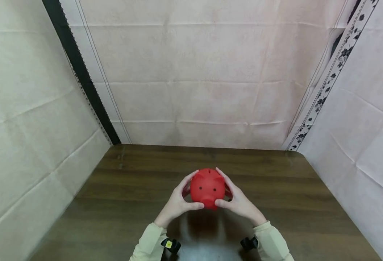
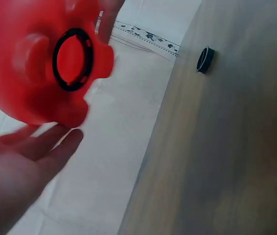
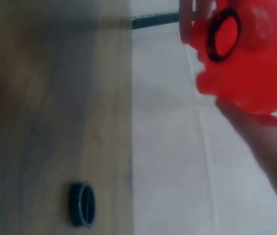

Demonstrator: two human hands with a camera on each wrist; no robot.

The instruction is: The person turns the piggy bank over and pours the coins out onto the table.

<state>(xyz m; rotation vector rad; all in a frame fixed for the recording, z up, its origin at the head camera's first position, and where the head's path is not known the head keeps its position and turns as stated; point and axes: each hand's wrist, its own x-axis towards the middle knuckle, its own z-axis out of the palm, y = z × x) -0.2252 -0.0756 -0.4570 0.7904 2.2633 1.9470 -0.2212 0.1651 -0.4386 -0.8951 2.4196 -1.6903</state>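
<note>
Head view: the fingers [image 1: 186,179] of the left hand [image 1: 177,203] and right hand [image 1: 240,203] curve around both sides of a round, red, plastic-looking piggy bank [image 1: 207,188], holding it raised above the brown wood-grain surface [image 1: 139,181]. In both wrist views the piggy bank's underside shows a black ring [image 2: 72,87]; farther out, a short, black, cylindrical piece [image 3: 74,205] rests on the surface, and creased white sheeting [image 1: 204,103] hangs beyond.
</note>
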